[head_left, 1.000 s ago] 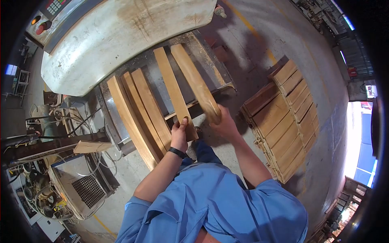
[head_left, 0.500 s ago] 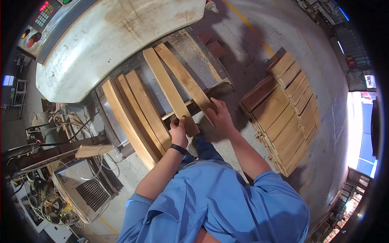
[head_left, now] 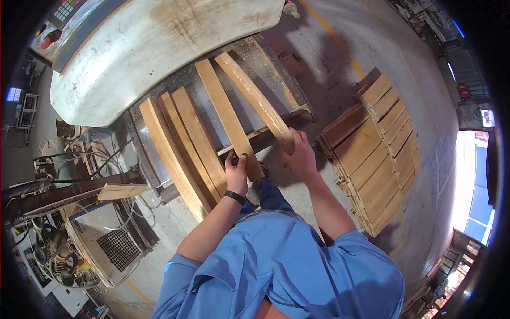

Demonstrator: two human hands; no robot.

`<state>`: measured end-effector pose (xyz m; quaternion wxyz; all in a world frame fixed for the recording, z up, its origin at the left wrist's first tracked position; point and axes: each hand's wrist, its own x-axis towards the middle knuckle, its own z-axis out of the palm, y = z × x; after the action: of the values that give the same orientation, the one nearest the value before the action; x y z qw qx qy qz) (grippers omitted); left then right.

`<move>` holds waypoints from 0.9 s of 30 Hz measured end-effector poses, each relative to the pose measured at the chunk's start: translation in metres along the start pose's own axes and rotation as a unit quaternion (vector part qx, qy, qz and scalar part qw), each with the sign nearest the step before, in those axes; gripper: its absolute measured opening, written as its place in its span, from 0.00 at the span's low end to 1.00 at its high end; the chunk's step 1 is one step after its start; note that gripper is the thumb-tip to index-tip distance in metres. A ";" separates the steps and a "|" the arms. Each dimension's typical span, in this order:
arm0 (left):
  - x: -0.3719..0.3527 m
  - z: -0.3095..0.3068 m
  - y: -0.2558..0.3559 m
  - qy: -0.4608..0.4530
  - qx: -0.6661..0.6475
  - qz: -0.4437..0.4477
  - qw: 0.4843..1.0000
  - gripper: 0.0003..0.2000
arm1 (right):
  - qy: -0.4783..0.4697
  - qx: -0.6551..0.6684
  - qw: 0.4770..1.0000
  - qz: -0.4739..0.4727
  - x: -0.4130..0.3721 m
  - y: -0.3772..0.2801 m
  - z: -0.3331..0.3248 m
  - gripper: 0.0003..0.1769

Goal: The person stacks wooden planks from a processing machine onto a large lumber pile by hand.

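Several long wooden pieces lie side by side on the metal machine bed (head_left: 260, 53), their near ends sticking out past its edge. My right hand (head_left: 302, 155) grips the near end of the rightmost piece (head_left: 252, 95), whose shiny edge faces up. My left hand (head_left: 236, 173) has its thumb and fingers at the near end of the neighbouring flat board (head_left: 226, 109). Left of that hand lie two close boards (head_left: 194, 125) and a curved, thicker piece (head_left: 167, 146). The fingertips of my right hand are partly hidden behind the wood.
A large white machine cover (head_left: 143, 58) spans the far side, with a control panel (head_left: 64, 16) at upper left. Stacked boards (head_left: 372, 159) stand on the floor at the right. Hoses and a crate with a grille (head_left: 118, 250) are at lower left.
The rightmost piece has been turned so its shiny edge shows, and its near end has shifted right with my right hand. My left hand stays at the neighbouring board. The view has shifted slightly.
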<state>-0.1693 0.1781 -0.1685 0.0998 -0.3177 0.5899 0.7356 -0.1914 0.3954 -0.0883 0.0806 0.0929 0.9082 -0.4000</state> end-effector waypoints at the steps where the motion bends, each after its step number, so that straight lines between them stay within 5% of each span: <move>1: -0.003 0.002 0.006 -0.008 -0.008 -0.018 1.000 0.25 | 0.053 -0.127 0.990 -0.034 -0.003 -0.013 0.000 0.40; 4: -0.003 0.007 0.011 -0.045 -0.033 -0.052 0.997 0.24 | 0.024 -0.155 0.964 -0.216 -0.002 0.004 0.019 0.45; 7: 0.013 0.006 -0.010 -0.033 0.033 -0.048 0.998 0.26 | -0.092 -0.054 0.969 -0.222 -0.027 -0.008 0.030 0.49; 8: 0.019 0.004 -0.016 -0.060 0.026 -0.037 0.997 0.26 | -0.133 -0.115 0.956 -0.236 -0.034 -0.015 0.029 0.50; 11: 0.020 -0.004 -0.013 -0.087 0.037 -0.022 0.995 0.26 | -0.122 -0.265 0.907 -0.305 -0.030 0.002 0.049 0.46; 15: -0.017 -0.001 0.056 -0.075 0.029 -0.013 0.997 0.25 | -0.086 -0.198 0.907 -0.361 0.002 -0.019 0.049 0.42; 17: -0.017 -0.016 0.059 -0.070 0.045 0.087 0.993 0.25 | -0.059 -0.245 0.874 -0.415 0.039 -0.028 0.059 0.40; 21: -0.051 -0.051 0.123 -0.009 0.141 0.276 0.951 0.21 | -0.081 -0.194 0.910 -0.358 0.113 -0.058 0.077 0.39; 27: -0.067 -0.117 0.134 0.130 0.173 0.319 0.923 0.18 | -0.109 -0.214 0.921 -0.307 0.177 -0.099 0.096 0.42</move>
<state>-0.1461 0.0464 -0.0329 -0.1638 -0.1833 0.7859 0.5674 -0.3794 0.2772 -0.1214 0.0706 -0.2539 0.9418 -0.2088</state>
